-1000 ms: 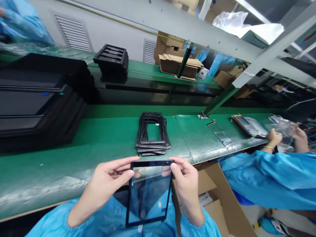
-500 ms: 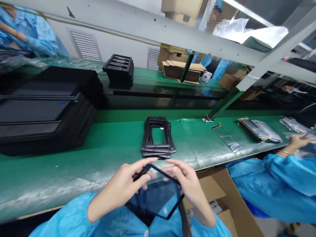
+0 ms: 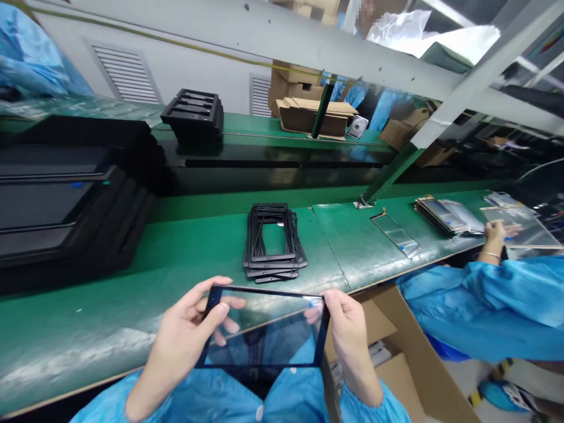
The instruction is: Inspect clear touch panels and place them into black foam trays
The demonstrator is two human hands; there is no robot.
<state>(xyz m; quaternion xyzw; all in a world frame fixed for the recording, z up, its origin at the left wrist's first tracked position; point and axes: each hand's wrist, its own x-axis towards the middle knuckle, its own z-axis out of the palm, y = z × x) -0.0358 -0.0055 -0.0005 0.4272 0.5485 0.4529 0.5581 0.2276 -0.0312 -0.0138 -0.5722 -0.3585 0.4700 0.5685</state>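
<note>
A clear glass panel with a black border (image 3: 264, 329) is held in landscape position over my lap, just before the bench's front edge. My left hand (image 3: 187, 335) pinches its left end, thumb on top and fingers behind the glass. My right hand (image 3: 348, 329) grips its right end. Both hands are closed on it. On the green bench (image 3: 132, 294) just beyond lies a stack of several black rectangular frames (image 3: 273, 241).
Stacked black trays (image 3: 66, 194) fill the bench's left side, and a smaller black tray stack (image 3: 194, 111) sits on the far bench. An open cardboard box (image 3: 396, 352) stands at my right knee. A co-worker in a blue gown (image 3: 480, 305) handles panels (image 3: 445, 214) at right.
The panel has been turned from upright, through a tilted position, to landscape. My hands have shifted from its top corners to its left and right ends.
</note>
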